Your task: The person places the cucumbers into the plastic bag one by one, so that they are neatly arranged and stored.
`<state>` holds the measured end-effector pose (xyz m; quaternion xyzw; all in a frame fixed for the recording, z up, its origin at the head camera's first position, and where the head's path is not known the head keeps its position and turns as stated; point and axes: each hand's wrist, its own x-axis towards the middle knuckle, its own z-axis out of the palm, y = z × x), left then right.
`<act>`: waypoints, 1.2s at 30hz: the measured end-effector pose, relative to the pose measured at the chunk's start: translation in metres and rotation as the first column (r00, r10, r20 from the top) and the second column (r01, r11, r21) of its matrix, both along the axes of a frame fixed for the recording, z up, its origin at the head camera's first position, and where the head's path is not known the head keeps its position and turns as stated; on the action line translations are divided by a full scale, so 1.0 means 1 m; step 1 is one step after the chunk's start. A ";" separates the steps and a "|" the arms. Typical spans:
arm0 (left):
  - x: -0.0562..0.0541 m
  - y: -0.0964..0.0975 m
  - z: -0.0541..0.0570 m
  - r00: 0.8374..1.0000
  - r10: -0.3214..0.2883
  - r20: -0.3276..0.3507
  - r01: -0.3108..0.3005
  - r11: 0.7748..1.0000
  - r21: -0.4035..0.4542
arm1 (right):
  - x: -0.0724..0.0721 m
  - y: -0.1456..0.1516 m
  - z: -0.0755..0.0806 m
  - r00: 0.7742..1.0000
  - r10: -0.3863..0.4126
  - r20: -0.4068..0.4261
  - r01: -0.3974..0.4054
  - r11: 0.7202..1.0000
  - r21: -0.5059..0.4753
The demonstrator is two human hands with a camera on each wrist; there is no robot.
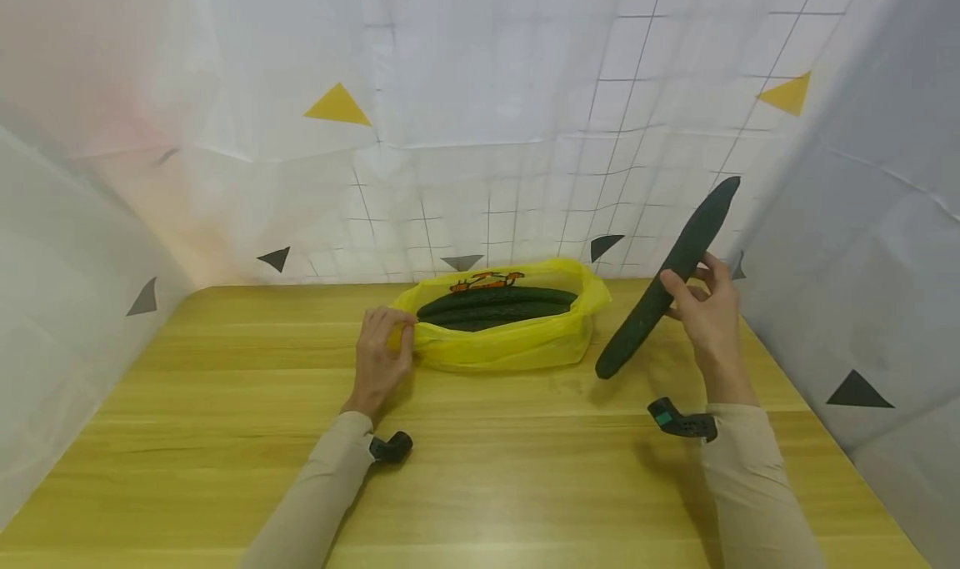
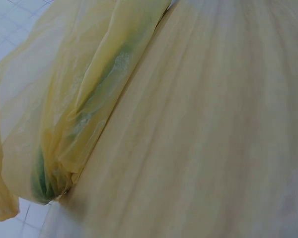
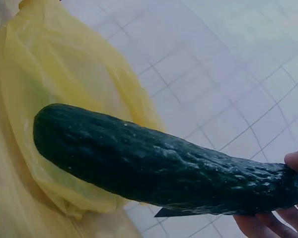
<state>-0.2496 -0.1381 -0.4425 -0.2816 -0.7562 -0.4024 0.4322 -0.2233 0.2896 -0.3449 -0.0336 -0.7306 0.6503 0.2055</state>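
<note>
A long dark green cucumber [image 1: 693, 240] is gripped near its middle by my right hand [image 1: 708, 302], thumb on one side and fingers on the other. It slants in the air, upper end to the right, lower end near the right side of a yellow plastic bag [image 1: 510, 348]. In the right wrist view the cucumber [image 3: 139, 158] overlaps the bag. My left hand [image 1: 381, 354] pinches the bag's left rim. Through the bag's open mouth several cucumbers [image 1: 495, 302] show, lying lengthwise. In the left wrist view one shows green through the thin plastic [image 2: 104, 74].
The bag lies on a wood-grain table [image 1: 510, 469] close to its back edge. White sheeting with grid lines [image 1: 480, 177] stands behind, with yellow and black triangles on it. A dark wrist camera [image 1: 682, 423] sits on the right sleeve, another camera [image 1: 392, 447] on the left.
</note>
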 end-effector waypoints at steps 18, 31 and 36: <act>0.000 -0.001 -0.002 1.000 0.019 0.012 -0.019 1.000 -0.014 | 0.003 -0.011 0.015 0.984 -0.067 -0.166 0.024 0.967 -0.252; 0.000 -0.002 -0.003 1.000 0.015 0.013 -0.015 1.000 -0.008 | 0.007 -0.020 0.026 0.968 -0.099 -0.232 0.016 0.943 -0.334; -0.001 -0.001 0.000 1.000 0.010 0.002 -0.010 1.000 -0.012 | 0.005 -0.024 0.028 0.953 -0.110 -0.283 -0.006 0.926 -0.378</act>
